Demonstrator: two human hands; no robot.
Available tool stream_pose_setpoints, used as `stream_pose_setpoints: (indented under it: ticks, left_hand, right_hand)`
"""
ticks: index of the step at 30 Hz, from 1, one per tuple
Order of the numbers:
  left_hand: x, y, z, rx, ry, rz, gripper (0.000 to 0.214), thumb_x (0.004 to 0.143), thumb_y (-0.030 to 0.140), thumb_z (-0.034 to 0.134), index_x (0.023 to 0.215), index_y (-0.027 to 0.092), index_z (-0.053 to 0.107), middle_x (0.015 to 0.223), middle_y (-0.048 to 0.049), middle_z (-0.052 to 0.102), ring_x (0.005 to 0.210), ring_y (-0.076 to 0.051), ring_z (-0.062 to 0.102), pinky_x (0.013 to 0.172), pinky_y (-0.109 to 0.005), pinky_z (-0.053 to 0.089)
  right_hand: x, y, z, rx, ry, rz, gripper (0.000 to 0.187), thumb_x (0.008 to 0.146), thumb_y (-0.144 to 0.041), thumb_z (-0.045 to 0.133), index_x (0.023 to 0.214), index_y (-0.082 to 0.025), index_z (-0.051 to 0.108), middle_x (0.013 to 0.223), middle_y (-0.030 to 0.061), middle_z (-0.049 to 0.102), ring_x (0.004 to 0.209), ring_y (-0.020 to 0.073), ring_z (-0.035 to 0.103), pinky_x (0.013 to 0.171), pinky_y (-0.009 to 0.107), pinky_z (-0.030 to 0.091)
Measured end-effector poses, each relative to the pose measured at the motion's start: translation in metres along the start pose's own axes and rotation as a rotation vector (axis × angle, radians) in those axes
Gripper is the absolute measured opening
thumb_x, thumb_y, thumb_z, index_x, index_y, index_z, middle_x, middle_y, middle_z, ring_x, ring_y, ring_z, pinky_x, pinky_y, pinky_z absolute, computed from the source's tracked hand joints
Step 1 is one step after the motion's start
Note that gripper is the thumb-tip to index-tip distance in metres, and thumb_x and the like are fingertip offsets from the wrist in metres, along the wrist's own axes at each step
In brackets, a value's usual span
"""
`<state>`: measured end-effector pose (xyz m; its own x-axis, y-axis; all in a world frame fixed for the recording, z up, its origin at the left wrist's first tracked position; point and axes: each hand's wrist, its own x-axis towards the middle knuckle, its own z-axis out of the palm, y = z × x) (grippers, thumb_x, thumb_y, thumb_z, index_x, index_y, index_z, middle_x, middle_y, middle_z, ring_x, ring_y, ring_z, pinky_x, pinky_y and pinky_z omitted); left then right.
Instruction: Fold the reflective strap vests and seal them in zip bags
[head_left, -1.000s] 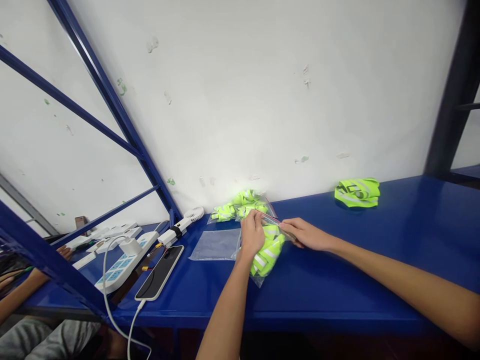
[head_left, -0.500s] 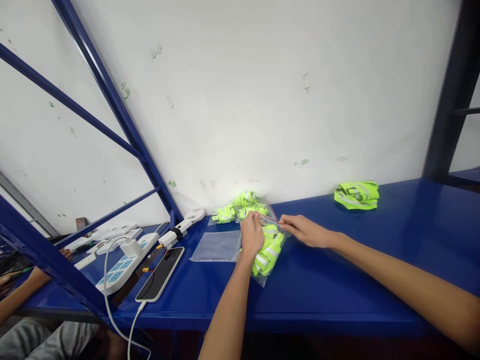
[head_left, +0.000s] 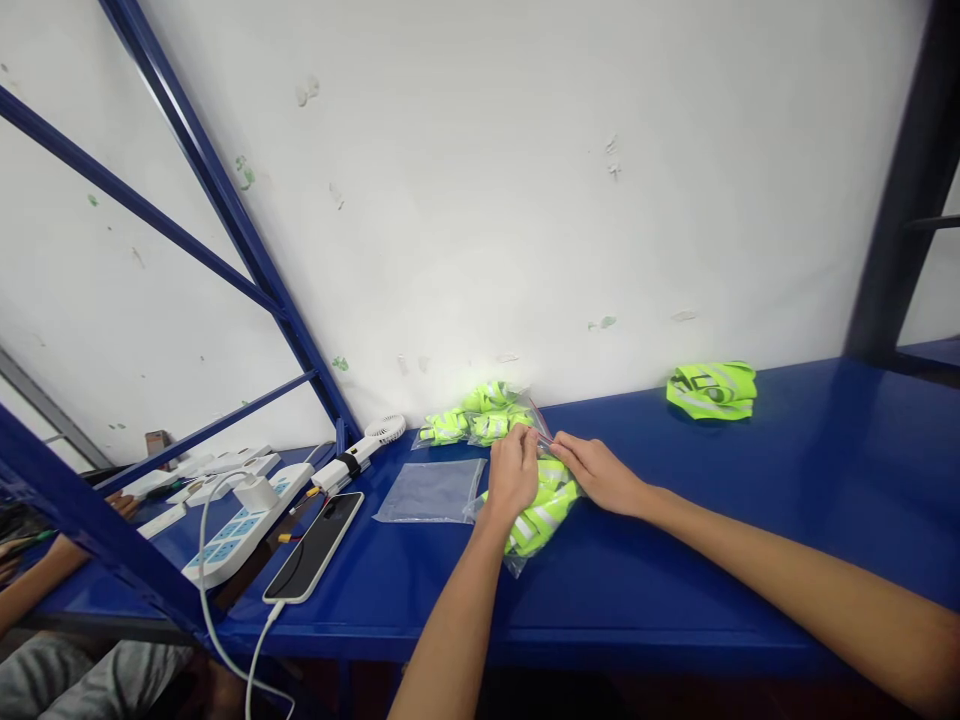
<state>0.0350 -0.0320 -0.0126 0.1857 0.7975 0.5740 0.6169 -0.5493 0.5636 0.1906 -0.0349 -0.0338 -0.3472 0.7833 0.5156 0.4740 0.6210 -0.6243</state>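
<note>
A clear zip bag [head_left: 541,515] with a folded neon-yellow reflective vest inside lies tilted on the blue table. My left hand [head_left: 514,468] pinches the red-edged zip strip at the bag's top. Close beside it, my right hand [head_left: 596,470] grips the same strip between thumb and fingers. Behind them, against the wall, several bagged neon vests [head_left: 487,412] form a small heap. Flat to the left of my left hand lies an empty clear bag [head_left: 430,491]. Farther right is a folded neon vest [head_left: 712,390] without a visible bag.
Left of the bags are a phone [head_left: 315,548] on a white cable, a power strip [head_left: 251,525] and a small white fan [head_left: 385,430]. A blue rack post [head_left: 285,310] rises at the left. Beyond it shows another person's arm [head_left: 45,580].
My right hand has slid left along the zip strip, nearer my left hand. My left hand has shifted slightly right. Both stay on the bag; the camera view has moved a little.
</note>
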Motion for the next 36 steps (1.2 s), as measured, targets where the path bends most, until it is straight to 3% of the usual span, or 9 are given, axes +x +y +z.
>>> stream_pose_setpoints:
  ticks: [3,6,8,14,20,25,29,33,36]
  left_hand:
    - [0.002,0.011,-0.018,0.019,0.068,0.043,0.035,0.098,0.036,0.030,0.085,0.020,0.059,0.079,-0.0034,0.065,0.075,-0.018,0.060,0.072,-0.029,0.042]
    - [0.004,0.007,-0.051,0.052,0.323,0.170,0.031,0.096,0.034,0.033,0.099,0.021,0.061,0.104,-0.0070,0.066,0.104,-0.021,0.057,0.091,-0.031,0.040]
    - [0.004,-0.012,-0.071,0.123,0.493,0.140,0.035,0.097,0.031,0.027,0.093,0.019,0.060,0.097,-0.0079,0.066,0.100,-0.021,0.057,0.091,-0.032,0.040]
    - [-0.005,-0.085,-0.081,0.413,-0.019,-0.010,0.030,0.092,0.032,0.034,0.084,0.020,0.061,0.091,-0.0067,0.067,0.092,-0.024,0.059,0.083,-0.033,0.041]
    - [-0.009,-0.077,-0.069,0.411,-0.289,-0.055,0.037,0.092,0.037,0.032,0.076,0.021,0.062,0.076,-0.0044,0.067,0.077,-0.022,0.062,0.071,-0.030,0.039]
    - [-0.014,-0.069,-0.066,0.388,-0.292,-0.032,0.036,0.091,0.036,0.033,0.080,0.021,0.065,0.085,-0.0061,0.069,0.084,-0.023,0.062,0.075,-0.031,0.041]
    - [-0.015,-0.067,-0.063,0.395,-0.220,-0.015,0.034,0.092,0.034,0.033,0.089,0.022,0.065,0.094,-0.0063,0.069,0.093,-0.024,0.061,0.082,-0.033,0.041]
    - [-0.016,-0.061,-0.063,0.360,-0.222,0.074,0.028,0.091,0.029,0.037,0.085,0.022,0.064,0.092,-0.0050,0.068,0.091,-0.022,0.060,0.084,-0.032,0.042]
    - [-0.016,-0.053,-0.061,0.352,-0.222,0.123,0.027,0.091,0.027,0.038,0.086,0.022,0.064,0.092,-0.0057,0.068,0.091,-0.022,0.060,0.083,-0.032,0.042]
  right_hand:
    - [-0.001,-0.005,-0.002,-0.019,0.014,-0.045,0.034,0.098,-0.044,0.030,0.076,-0.025,0.046,0.060,-0.0016,0.051,0.051,0.0161,0.046,0.056,0.029,0.031]
    - [0.004,0.001,-0.019,-0.056,0.121,-0.074,0.034,0.097,-0.046,0.032,0.081,-0.025,0.052,0.061,-0.0012,0.052,0.051,0.0152,0.044,0.056,0.028,0.033]
    - [0.012,0.016,-0.035,-0.090,0.293,-0.012,0.036,0.096,-0.050,0.033,0.085,-0.024,0.055,0.064,-0.0001,0.053,0.055,0.0159,0.047,0.058,0.028,0.037]
    - [0.030,0.083,-0.061,-0.107,0.466,0.377,0.056,0.094,-0.057,0.015,0.110,-0.019,0.054,0.081,0.0085,0.065,0.069,0.0226,0.061,0.063,0.036,0.050]
    - [0.022,0.098,-0.085,-0.331,0.475,0.344,0.047,0.088,-0.045,0.043,0.127,-0.020,0.052,0.140,0.0154,0.044,0.133,0.0326,0.035,0.109,0.049,0.027]
    - [0.000,0.125,-0.135,-0.759,0.584,0.468,0.049,0.087,-0.038,0.044,0.130,-0.017,0.053,0.152,0.0166,0.028,0.140,0.0413,0.014,0.109,0.059,0.017]
    - [-0.015,0.149,-0.168,-0.611,0.423,0.748,0.052,0.090,-0.049,0.033,0.121,-0.018,0.062,0.130,0.0239,0.054,0.118,0.0455,0.047,0.092,0.065,0.033]
    - [-0.012,0.152,-0.183,-0.612,0.483,0.727,0.056,0.094,-0.041,0.025,0.134,-0.012,0.049,0.125,0.0255,0.057,0.118,0.0414,0.049,0.092,0.055,0.037]
    - [-0.008,0.152,-0.181,-0.563,0.377,0.653,0.046,0.087,-0.035,0.042,0.123,-0.012,0.061,0.123,0.0206,0.061,0.113,0.0344,0.054,0.091,0.043,0.040]
